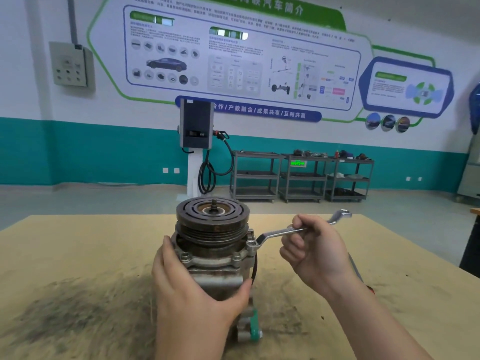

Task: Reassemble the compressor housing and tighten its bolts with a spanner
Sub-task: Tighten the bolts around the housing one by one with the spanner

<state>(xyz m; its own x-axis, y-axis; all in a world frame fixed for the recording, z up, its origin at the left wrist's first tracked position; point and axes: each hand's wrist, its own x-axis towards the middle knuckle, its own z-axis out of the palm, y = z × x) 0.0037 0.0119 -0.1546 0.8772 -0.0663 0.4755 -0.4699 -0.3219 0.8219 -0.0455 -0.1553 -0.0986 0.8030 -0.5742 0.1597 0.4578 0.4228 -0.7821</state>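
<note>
The compressor (213,245) stood upright near the middle of the table (78,255), its dark grooved pulley (212,216) uppermost and a short threaded stub rising from the pulley's centre. The left hand (187,289) was wrapped around the lower housing, fingers curled round its left side and the thumb pressed across the front, so most of the housing's body was hidden behind that hand and forearm. Only the flange with its bolt heads (237,256) showed clearly between the hand and the pulley.

The right hand (317,253) gripped the shank of the spanner (288,231), fingers closed over it with the thumb side toward the camera. The spanner's ring end sat over a bolt on the flange's right lug (251,244); whether it was fully seated could not be told. Its far end (341,213) stuck out beyond the knuckles, slightly blurred.

At the compressor's foot a green fitting (254,324) and some metal lugs peeked out beside the left wrist, partly covered. A thin dark cable (255,266) looped down the housing's right side. Behind the right forearm lay a slim tool with a red tip (370,289), mostly hidden, so what it was could not be made out.

The tabletop bore dark grey smudging at the lower left. Beyond the table stood a charging unit (196,124) with a coiled cable and grey shelf carts (302,178) against the teal-banded wall; the items on their shelves were too small to identify.
</note>
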